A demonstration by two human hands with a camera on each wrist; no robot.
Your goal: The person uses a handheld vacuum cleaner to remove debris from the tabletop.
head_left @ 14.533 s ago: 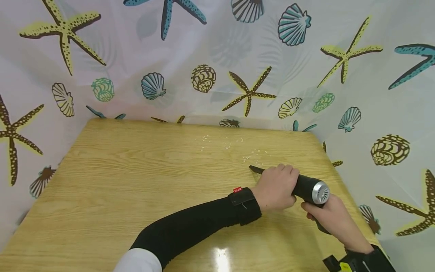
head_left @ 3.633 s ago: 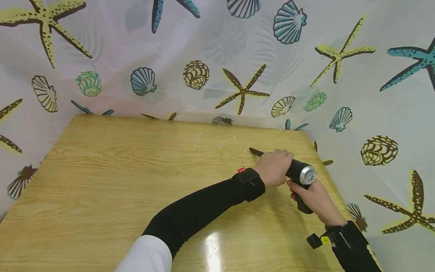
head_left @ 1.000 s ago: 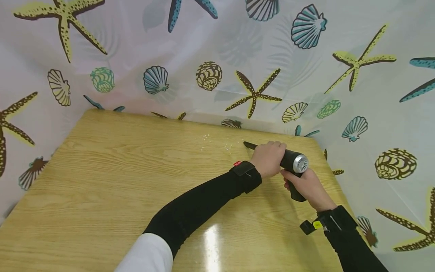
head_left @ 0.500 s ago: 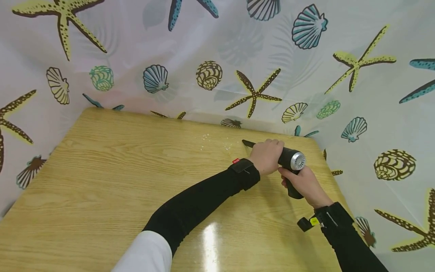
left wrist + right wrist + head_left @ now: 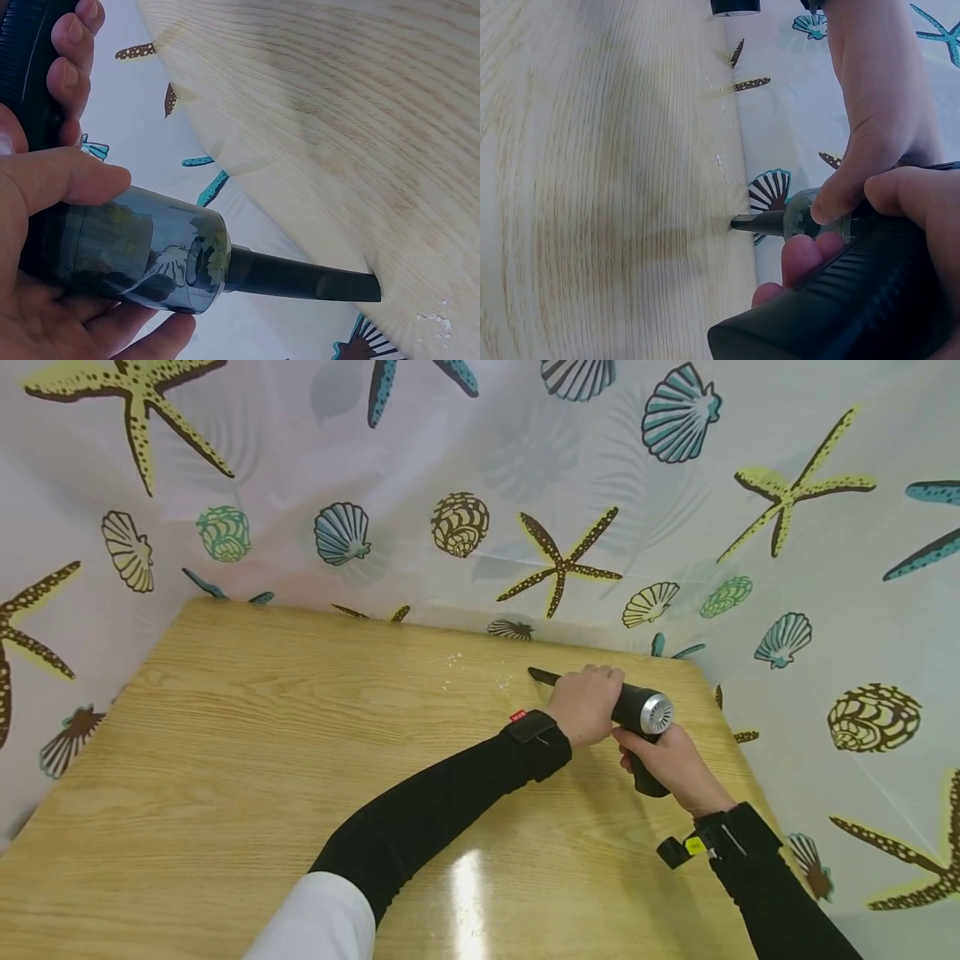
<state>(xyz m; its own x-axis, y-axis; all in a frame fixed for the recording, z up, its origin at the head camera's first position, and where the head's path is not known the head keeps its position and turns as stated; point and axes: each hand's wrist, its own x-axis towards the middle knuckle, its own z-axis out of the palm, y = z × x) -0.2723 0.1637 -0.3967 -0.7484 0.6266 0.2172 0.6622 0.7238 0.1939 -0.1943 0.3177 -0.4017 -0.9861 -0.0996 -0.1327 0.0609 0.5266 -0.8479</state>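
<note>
A black handheld vacuum cleaner (image 5: 633, 703) slants over the right part of the wooden table (image 5: 315, 752). My left hand (image 5: 587, 704) grips its front, with thumb and fingers around the clear dust cup (image 5: 176, 251) in the left wrist view. My right hand (image 5: 678, 764) holds the ribbed handle (image 5: 832, 300) below the silver end cap (image 5: 657, 714). The narrow nozzle (image 5: 307, 277) has its tip at the tabletop; whether it touches cannot be told. Small white crumbs (image 5: 504, 684) lie left of the tip, and more white bits (image 5: 452, 662) lie farther left.
A white curtain (image 5: 405, 568) printed with starfish and shells hangs behind the table and along both sides, close to its edges. Bare wood stretches to the left of the arms. A light reflection (image 5: 468, 893) shines on the near tabletop.
Since the oldest frame, the vacuum cleaner has moved left and toward the far edge, and the crumbs near its tip there no longer show. Lately the nozzle has shifted slightly left; both hands keep their hold.
</note>
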